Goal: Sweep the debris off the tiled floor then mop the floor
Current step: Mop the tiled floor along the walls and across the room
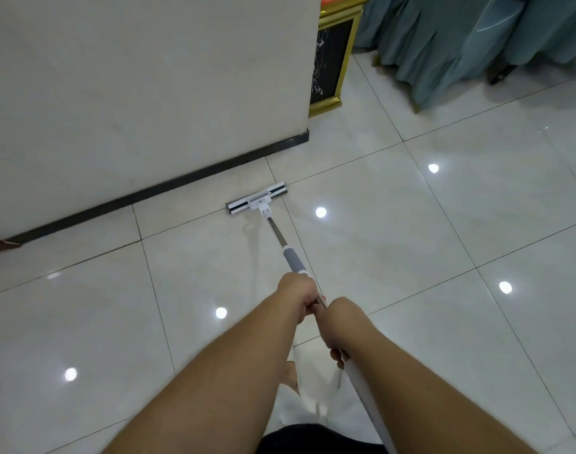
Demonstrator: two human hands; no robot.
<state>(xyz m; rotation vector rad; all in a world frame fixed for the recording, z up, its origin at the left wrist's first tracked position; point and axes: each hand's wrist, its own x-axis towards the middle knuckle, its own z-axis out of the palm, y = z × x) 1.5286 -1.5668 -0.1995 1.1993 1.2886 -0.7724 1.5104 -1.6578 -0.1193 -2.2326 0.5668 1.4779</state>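
We hold the mop (270, 221) with both hands. Our left hand (298, 294) wraps its fingers tight around the pole, just below the grey grip. Our right hand (340, 324) curls around the pole too, a bit closer to us, touching the left one. The mop head lies flat on the shiny tiled floor (411, 244), far out ahead of our hands, near the dark strip under the wall (149, 93).
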